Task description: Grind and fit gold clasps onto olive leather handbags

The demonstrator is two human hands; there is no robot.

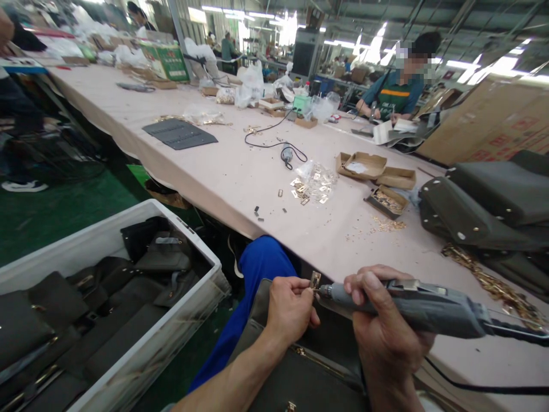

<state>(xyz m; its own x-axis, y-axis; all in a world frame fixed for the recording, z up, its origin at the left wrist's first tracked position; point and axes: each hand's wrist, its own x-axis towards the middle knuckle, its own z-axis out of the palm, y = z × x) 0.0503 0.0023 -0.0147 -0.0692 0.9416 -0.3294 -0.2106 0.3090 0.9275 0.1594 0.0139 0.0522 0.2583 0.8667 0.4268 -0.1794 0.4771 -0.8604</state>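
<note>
My right hand point(386, 326) is wrapped round a grey electric screwdriver point(429, 309), held almost level with its tip pointing left. A small gold metal plate point(315, 278) stands at that tip, pinched between the thumb and fingers of my left hand point(291, 306). The screwdriver's bit meets the plate or lies just beside it; my fingers partly hide the spot. Across my lap, under both hands, lies a dark grey-green bag point(317, 377) with a gold zip point(321, 363).
A white crate point(210, 269) of dark bags stands at left. On the table point(240, 189) lie gold plates point(315, 186), cardboard boxes point(362, 164), a box of small screws point(386, 200) and a black cable point(266, 144). Bags point(493, 200) are piled at right. A co-worker point(398, 91) sits opposite.
</note>
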